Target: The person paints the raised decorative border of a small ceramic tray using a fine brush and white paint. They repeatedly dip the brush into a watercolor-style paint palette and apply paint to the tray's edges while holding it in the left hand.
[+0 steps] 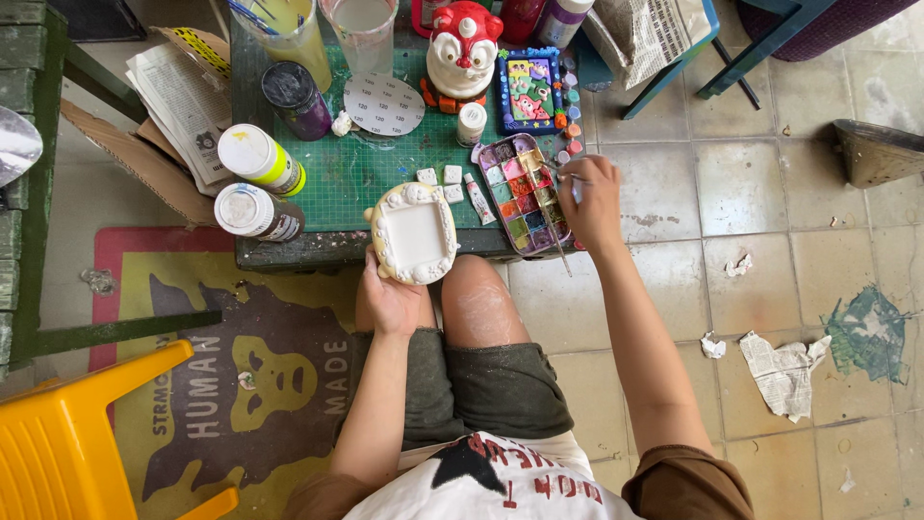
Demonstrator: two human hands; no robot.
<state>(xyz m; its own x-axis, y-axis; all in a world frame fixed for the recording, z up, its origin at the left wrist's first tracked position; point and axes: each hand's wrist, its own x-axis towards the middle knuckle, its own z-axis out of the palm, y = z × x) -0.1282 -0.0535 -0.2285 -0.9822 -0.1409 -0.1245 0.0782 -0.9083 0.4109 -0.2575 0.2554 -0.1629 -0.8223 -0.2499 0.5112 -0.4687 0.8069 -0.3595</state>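
Closest in, the left hand (390,300) is wrapped around the bottom edge of a white unpainted frame (415,232), holding it up over the knees, right at the front edge of the green desk (356,178). The right hand (592,200) is closed around a thin paintbrush (559,246), hanging over the right side of the paint palette (525,193), a tray of little squares in pinks, greens and yellows. I think the bristles are at one of the wells, but the fingers hide the tip.

To do this bit well, I'd say load only the tip, wipe the extra off on the well's edge, and keep the frame tilted toward you so nothing runs into the raised trim.

Left of the frame lie two jars (258,183) on their sides with white lids, one with a yellow-green label, one dark. Further back: a dark purple jar, round grey sanding discs (383,103), a red-and-white figurine (464,46) and a small painted frame with a blue border (530,90). Folded newspaper sits off the back-left corner.
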